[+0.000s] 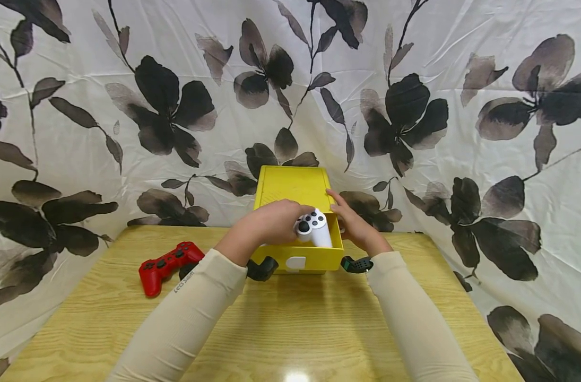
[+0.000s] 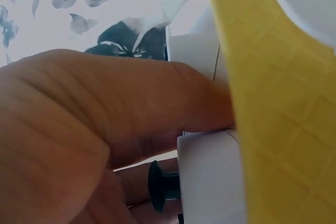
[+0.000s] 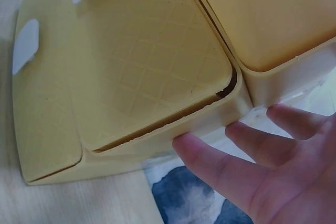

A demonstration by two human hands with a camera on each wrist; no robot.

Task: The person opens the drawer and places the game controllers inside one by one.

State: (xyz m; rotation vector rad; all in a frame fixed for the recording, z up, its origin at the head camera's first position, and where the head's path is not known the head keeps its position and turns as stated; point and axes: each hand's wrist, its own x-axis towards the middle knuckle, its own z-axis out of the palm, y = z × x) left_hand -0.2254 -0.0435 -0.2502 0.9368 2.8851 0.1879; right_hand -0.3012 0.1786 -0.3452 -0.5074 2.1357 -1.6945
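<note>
Gamepad [image 1: 314, 229] clamped in my left hand [image 1: 271, 222] sits just over the box [image 1: 295, 260] opening; right hand [image 1: 354, 225], fingers straight, steadies its side.

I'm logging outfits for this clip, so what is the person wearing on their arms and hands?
Both arms wear long, snug cream sleeves; the left sleeve has small dark lettering near the forearm, the right sleeve looks plain. A black device sits at each wrist. The left hand and right hand are bare, without gloves.

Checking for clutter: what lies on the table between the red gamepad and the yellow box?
In the head view, only the left forearm's cream sleeve crosses between the red gamepad and yellow plastic box.
</note>
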